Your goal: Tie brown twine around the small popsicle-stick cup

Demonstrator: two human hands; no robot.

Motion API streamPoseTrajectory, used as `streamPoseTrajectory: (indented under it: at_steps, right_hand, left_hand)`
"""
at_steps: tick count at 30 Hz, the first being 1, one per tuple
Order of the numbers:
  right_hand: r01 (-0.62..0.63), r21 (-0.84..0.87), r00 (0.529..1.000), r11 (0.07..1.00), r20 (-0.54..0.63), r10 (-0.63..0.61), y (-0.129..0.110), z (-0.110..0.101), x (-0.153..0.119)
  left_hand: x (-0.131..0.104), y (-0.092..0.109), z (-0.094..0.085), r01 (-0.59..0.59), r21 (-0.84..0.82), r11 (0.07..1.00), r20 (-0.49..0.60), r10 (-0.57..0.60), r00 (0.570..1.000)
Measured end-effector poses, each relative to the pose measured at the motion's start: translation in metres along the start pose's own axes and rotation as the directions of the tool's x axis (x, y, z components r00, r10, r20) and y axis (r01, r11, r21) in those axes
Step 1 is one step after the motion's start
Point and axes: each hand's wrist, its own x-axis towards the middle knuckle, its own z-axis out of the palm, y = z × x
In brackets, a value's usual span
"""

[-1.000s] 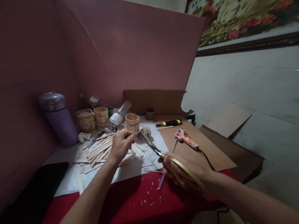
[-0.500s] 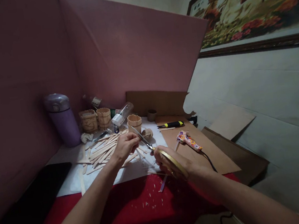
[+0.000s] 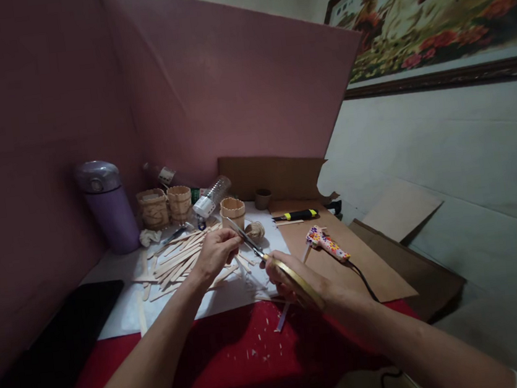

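Note:
My right hand (image 3: 287,276) grips a pair of scissors (image 3: 302,281) with gold handles, its metal blades angled up and left. Beside those blades, my left hand (image 3: 220,249) is closed in a pinch; whatever lies between its fingertips is too small to make out. Under and to the left of it spreads a loose pile of wooden craft sticks (image 3: 180,262). Just behind the blades stand a small wooden-stick cup (image 3: 232,212) and a ball of twine (image 3: 256,230).
A purple bottle (image 3: 112,214) and two wooden-stick cups (image 3: 154,211) stand at the back left. A clear plastic bottle (image 3: 214,196) lies near them. On the cardboard (image 3: 375,277) are a utility knife (image 3: 298,215) and a flower-patterned glue gun (image 3: 327,245) with a cord. Small scraps dot the red cloth (image 3: 241,370).
Almost nothing differs. Both hands and the scissors stay in nearly the same place, with only a slight shift of the view.

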Motion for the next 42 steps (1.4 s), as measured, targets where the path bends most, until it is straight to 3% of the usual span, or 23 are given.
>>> streamPoseTrajectory:
  at_steps: [4, 10, 12, 14, 15, 17, 19, 22, 26, 35, 39, 42]
  right_hand:
    - [-0.060, 0.176, 0.998, 0.982, 0.013, 0.059, 0.004, 0.000, 0.002]
    - [-0.058, 0.173, 0.998, 0.983, 0.018, 0.055, 0.008, 0.000, 0.003]
    - [-0.062, 0.198, 0.998, 0.978, -0.016, 0.066, 0.004, -0.003, 0.002]
    - [-0.068, 0.200, 0.991, 0.977, -0.099, 0.090, -0.003, -0.010, 0.002]
    - [-0.055, 0.142, 0.989, 0.988, -0.132, 0.074, -0.006, -0.016, 0.002]
    - [0.129, -0.104, 0.944, 0.986, -0.292, -0.154, -0.009, -0.029, 0.002]
    - [0.192, -0.428, 0.903, 0.883, -0.275, -0.329, -0.009, -0.044, 0.002]
    - [0.076, -0.679, 0.938, 0.730, -0.199, -0.283, -0.003, -0.061, 0.001]
    - [-0.055, -0.793, 0.951, 0.606, -0.226, -0.211, 0.003, -0.071, -0.001]
    - [-0.039, -0.884, 0.984, 0.467, -0.116, -0.138, -0.017, -0.086, 0.008]
    - [-0.191, -0.920, 0.948, 0.342, -0.264, -0.179, -0.031, -0.075, 0.022]
    - [-0.263, -0.885, 0.900, 0.384, -0.368, -0.233, -0.031, -0.069, 0.042]
  left_hand:
    - [-0.001, 0.002, 0.000, 0.000, -0.009, 1.000, 0.019, 0.000, 1.000]
    - [-0.002, 0.004, -0.001, 0.012, 0.020, 1.000, 0.018, -0.012, 1.000]
    - [-0.001, 0.003, -0.002, -0.012, 0.070, 0.997, -0.028, 0.014, 1.000]
    - [0.000, 0.001, -0.005, -0.079, 0.167, 0.983, -0.153, 0.105, 0.983]
    - [0.000, 0.001, -0.007, -0.119, 0.232, 0.965, -0.234, 0.175, 0.956]
    - [0.000, 0.001, -0.010, -0.185, 0.352, 0.918, -0.391, 0.324, 0.862]
    - [-0.001, 0.002, -0.013, -0.221, 0.421, 0.880, -0.495, 0.427, 0.757]
    - [-0.002, 0.006, -0.015, -0.240, 0.438, 0.866, -0.563, 0.473, 0.677]
    - [-0.001, 0.007, -0.014, -0.246, 0.383, 0.890, -0.584, 0.440, 0.682]
    - [0.001, 0.006, -0.011, -0.272, 0.295, 0.916, -0.580, 0.398, 0.711]
    - [-0.001, 0.006, -0.009, -0.284, 0.290, 0.914, -0.564, 0.402, 0.721]
    - [-0.001, 0.005, -0.010, -0.268, 0.307, 0.913, -0.559, 0.401, 0.725]
